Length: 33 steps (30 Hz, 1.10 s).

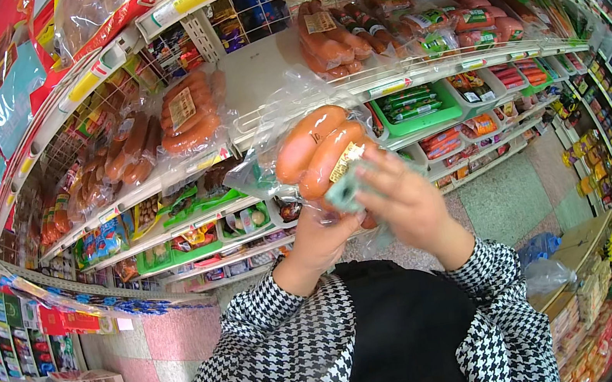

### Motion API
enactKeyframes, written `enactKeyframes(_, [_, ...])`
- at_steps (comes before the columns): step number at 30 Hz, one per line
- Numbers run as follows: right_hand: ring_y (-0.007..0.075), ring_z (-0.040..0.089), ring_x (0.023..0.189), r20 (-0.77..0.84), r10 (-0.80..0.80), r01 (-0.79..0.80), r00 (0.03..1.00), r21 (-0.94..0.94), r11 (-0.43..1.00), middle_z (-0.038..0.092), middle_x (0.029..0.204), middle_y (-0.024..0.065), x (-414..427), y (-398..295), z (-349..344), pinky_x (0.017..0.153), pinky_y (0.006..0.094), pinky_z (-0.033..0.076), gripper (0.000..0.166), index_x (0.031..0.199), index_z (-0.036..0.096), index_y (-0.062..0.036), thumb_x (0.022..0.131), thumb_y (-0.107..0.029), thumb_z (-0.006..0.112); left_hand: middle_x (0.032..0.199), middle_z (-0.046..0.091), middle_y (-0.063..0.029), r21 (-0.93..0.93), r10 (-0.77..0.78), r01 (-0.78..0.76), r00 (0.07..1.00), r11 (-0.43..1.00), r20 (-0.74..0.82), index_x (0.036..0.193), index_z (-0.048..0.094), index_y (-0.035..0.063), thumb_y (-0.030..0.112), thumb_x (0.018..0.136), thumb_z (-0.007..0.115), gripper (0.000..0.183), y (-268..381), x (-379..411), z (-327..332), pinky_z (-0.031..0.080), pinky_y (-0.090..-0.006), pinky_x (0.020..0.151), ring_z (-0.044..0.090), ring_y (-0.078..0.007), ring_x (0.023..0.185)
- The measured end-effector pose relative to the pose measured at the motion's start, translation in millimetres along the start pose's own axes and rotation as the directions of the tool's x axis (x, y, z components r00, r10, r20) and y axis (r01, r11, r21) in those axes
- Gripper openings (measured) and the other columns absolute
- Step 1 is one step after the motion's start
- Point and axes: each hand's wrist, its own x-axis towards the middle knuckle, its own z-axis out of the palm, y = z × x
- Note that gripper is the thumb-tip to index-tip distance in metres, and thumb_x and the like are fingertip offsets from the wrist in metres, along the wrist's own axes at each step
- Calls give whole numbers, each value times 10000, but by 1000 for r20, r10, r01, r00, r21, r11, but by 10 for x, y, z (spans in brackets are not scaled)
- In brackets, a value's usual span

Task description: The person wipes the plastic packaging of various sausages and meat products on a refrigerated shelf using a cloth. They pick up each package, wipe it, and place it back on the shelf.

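A clear plastic bag of thick orange-brown sausages [309,152] is held up in front of the shelf, with a pale printed label on its face. My left hand [318,239] grips the bag from below, its thumb on the near side. In my right hand [407,200] is a pale green cloth [343,193], pressed against the lower part of the bag beside the label. The right fingers are blurred. Part of the bag's lower end is hidden behind the cloth and my hands.
Behind the bag is a white metal shelf [260,74] with a wire front rail. Bagged sausages stand on it at left [186,114] and right [329,41]. Lower shelves hold green trays [414,108] of packaged food. Cartons [573,253] stand at right on the tiled floor [510,203].
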Motion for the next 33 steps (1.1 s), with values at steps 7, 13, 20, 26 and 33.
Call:
enactKeyframes(7, [348, 520, 1324, -160, 181, -204, 970, -142, 969, 615, 1340, 116, -115, 181, 7, 1021, 437, 494, 324, 1111, 706, -63, 808, 4, 612, 1412, 475, -91, -32, 27, -25, 998, 999, 52, 1456, 349, 57, -60, 880, 650, 660, 171, 17, 190, 408, -417, 1112, 469, -229, 1329])
enactKeyframes(13, [331, 523, 1324, 19, 43, -42, 999, -56, 998, 623, 1327, 102, -246, -101, 67, 1038, 448, 478, 307, 1167, 705, -89, 874, -85, 617, 1410, 500, -97, -12, 71, -72, 997, 997, -37, 1440, 400, 66, -62, 875, 645, 629, 176, 27, 112, 417, -400, 1100, 481, -242, 1330])
enactKeyframes(20, [341, 533, 1307, -269, 409, -397, 872, 102, 912, 602, 1321, 203, -683, 656, 164, 1065, 439, 451, 352, 1215, 683, -58, 922, -3, 495, 1391, 506, -93, -43, 45, -46, 999, 998, -32, 1456, 361, 89, 27, 862, 690, 682, 260, 18, 135, 419, -441, 1108, 515, -258, 1295])
enactKeyframes(26, [328, 519, 1305, 326, 770, -161, 549, 945, -285, 503, 1425, 220, -641, 428, 244, 1094, 449, 441, 519, 1454, 370, 74, 1026, -217, 392, 1406, 495, -95, -182, -41, 49, 998, 982, 48, 1470, 337, 85, -20, 872, 682, 699, 354, 17, 161, 415, -434, 1112, 485, -241, 1331])
enactKeyframes(33, [299, 483, 1348, 396, 425, -280, 814, 909, -309, 446, 1485, 194, -624, 301, 95, 1101, 452, 421, 827, 1511, 287, 39, 900, -316, 717, 1411, 491, -77, 29, -118, 115, 978, 993, 174, 1470, 346, 47, 10, 858, 722, 719, 280, 29, 117, 393, -401, 1112, 475, -200, 1317])
